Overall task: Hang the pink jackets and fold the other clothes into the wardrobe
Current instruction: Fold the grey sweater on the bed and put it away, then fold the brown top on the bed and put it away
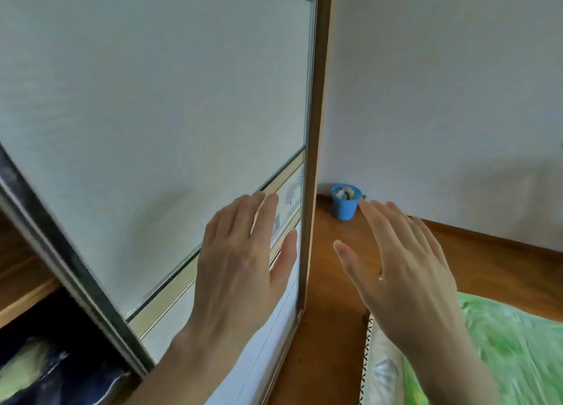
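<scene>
The wardrobe's sliding door (pixel 152 115) fills the left and middle of the view: a tall pale grey-white panel with a faintly textured face, crossed low down by a cream band printed with small bare trees, and edged on its right by a thin brown wooden frame (pixel 316 160). At the door's left edge a dark metal rail runs diagonally, and past it the wardrobe's interior (pixel 27 282) shows as brown wooden shelving. Below that shelf, at the door's lower left, sits bundled dark blue and pale green fabric (pixel 45 371), too blurred to tell what garment it is.

The left hand (pixel 240 270) lies in front of the door's lower part, over the cream band, fingers straight and close together, thumb out toward the wooden frame; whether the palm touches the panel cannot be told. The right hand (pixel 405 267) is raised to the right of the door frame, over the brown wooden floor (pixel 329 282), fingers extended and slightly spread, holding nothing. A ring shows on one finger.

Right of the door, in the corner where white walls meet, stands a small blue bucket (pixel 344 205) with something in it. Further right and nearer, a green patterned bedcover (pixel 502 349) lies beside a whitish pillow (pixel 384 371).
</scene>
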